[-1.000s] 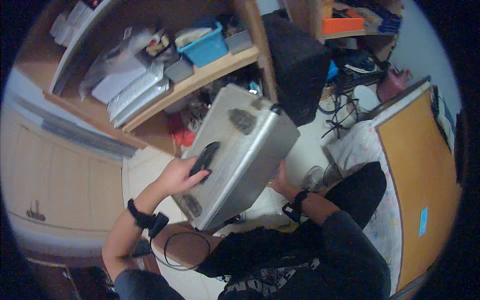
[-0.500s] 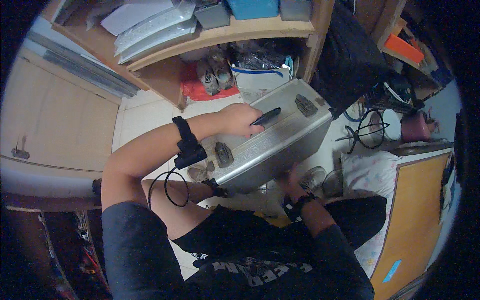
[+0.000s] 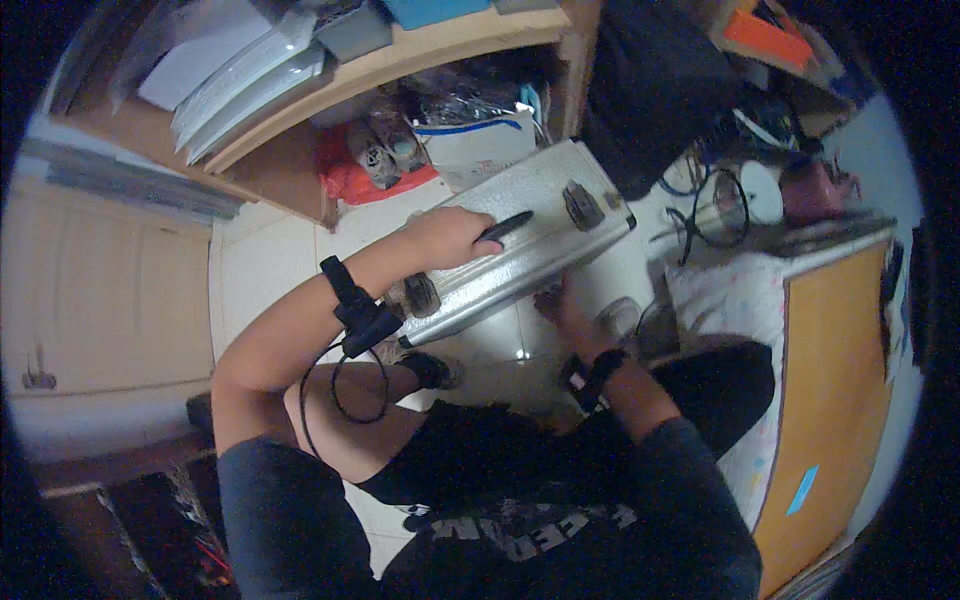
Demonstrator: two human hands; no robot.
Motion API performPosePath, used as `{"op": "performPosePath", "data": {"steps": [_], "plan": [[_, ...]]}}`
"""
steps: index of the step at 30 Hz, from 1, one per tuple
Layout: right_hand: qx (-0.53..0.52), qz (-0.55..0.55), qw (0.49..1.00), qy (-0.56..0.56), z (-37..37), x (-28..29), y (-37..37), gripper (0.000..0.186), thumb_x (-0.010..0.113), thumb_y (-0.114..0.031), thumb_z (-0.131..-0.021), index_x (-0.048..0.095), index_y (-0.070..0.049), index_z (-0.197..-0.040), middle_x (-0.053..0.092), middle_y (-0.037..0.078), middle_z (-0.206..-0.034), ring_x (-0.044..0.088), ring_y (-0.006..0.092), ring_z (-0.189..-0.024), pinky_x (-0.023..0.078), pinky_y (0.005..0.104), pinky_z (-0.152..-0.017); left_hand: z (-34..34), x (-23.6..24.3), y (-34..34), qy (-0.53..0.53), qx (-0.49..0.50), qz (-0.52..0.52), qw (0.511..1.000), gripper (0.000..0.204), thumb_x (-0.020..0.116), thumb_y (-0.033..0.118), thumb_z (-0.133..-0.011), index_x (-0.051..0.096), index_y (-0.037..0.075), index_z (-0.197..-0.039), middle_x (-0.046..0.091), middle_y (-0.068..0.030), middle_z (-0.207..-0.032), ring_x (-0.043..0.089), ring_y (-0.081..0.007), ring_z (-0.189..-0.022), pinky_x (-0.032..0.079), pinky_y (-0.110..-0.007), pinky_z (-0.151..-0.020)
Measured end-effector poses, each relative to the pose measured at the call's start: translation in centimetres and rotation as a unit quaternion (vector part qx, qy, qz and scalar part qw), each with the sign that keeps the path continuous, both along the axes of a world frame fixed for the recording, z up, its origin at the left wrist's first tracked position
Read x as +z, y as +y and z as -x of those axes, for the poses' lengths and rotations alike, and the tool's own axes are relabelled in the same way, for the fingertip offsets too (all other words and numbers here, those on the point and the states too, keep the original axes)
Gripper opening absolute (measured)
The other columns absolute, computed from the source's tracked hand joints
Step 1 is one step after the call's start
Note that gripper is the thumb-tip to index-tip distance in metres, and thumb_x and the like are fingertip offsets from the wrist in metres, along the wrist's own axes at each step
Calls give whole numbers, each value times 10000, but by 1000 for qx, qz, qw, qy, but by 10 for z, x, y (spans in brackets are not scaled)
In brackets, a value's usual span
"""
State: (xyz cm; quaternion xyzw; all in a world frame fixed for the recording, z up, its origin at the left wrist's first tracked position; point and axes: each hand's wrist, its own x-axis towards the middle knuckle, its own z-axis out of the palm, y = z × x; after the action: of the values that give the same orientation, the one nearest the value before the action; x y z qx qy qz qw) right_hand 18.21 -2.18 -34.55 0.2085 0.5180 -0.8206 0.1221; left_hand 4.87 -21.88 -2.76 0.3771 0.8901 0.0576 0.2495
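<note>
A silver metal case (image 3: pixel 530 215) with two dark latches is in front of me, its latched side facing up and running from lower left to upper right. My left hand (image 3: pixel 452 238) is wrapped round the black carrying handle (image 3: pixel 508 228) between the latches. Below the case's near edge is my right hand (image 3: pixel 566 308), blurred and partly dark. Its fingers reach toward the case's lower side, and I cannot tell whether they touch it. Each wrist wears a black strap; a cable loops from the left one.
A wooden shelf (image 3: pixel 400 75) beyond the case holds bins, packets and a red bag (image 3: pixel 345 180). Dark fabric (image 3: pixel 650 90) hangs to its right. Farther right are a black wire stand (image 3: pixel 715 215) and a pink container (image 3: pixel 812 192). A wooden board (image 3: pixel 830 400) stands at right, a pale cabinet door (image 3: pixel 110 290) at left.
The case has shifted away from me and tilted, showing less of its near side and more floor below it. My left hand stays on the handle; the right remains by the lower edge.
</note>
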Motion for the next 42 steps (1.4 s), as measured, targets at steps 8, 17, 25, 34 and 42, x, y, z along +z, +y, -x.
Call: {"op": "performPosePath", "data": {"steps": [8,17,25,34,42], "plan": [[-344,-73,936,-20,36,48,98,193,440,-234,-925,529,-90,-833,491,28,-592,449,141,-449,346,274,-423,9,3,-4,49,56,-89,993,373,673,340,-803,610,8,-963,639,-202,-882,615,-361,-847,473,-422,-738],[-499,-44,860,100,82,183,143,166,489,-164,-894,554,-45,-991,548,39,-742,482,107,-543,382,239,-457,22,-13,-17,98,105,-158,977,283,727,258,-739,610,32,-861,642,-161,-802,615,-331,-792,468,-416,-691],[-361,-181,895,189,126,240,76,221,506,-74,-856,556,-16,-1064,597,54,-818,518,109,-620,419,241,-510,37,-34,-22,112,134,-154,973,258,681,244,-769,617,25,-889,645,-180,-882,615,-345,-860,475,-421,-746],[-16,-412,885,215,181,237,4,190,641,-234,-777,691,-84,-882,681,121,-889,658,261,-815,515,356,-752,75,-5,-93,78,233,-299,922,237,544,21,-817,566,-1,-1052,620,-156,-951,614,-246,-875,489,-333,-805],[257,-540,682,421,166,261,-63,242,689,-209,-734,643,-77,-932,599,148,-990,556,312,-996,440,388,-887,24,-18,-129,38,238,-269,933,288,763,175,-723,636,46,-947,657,-78,-857,631,-187,-776,504,-313,-693]]}}
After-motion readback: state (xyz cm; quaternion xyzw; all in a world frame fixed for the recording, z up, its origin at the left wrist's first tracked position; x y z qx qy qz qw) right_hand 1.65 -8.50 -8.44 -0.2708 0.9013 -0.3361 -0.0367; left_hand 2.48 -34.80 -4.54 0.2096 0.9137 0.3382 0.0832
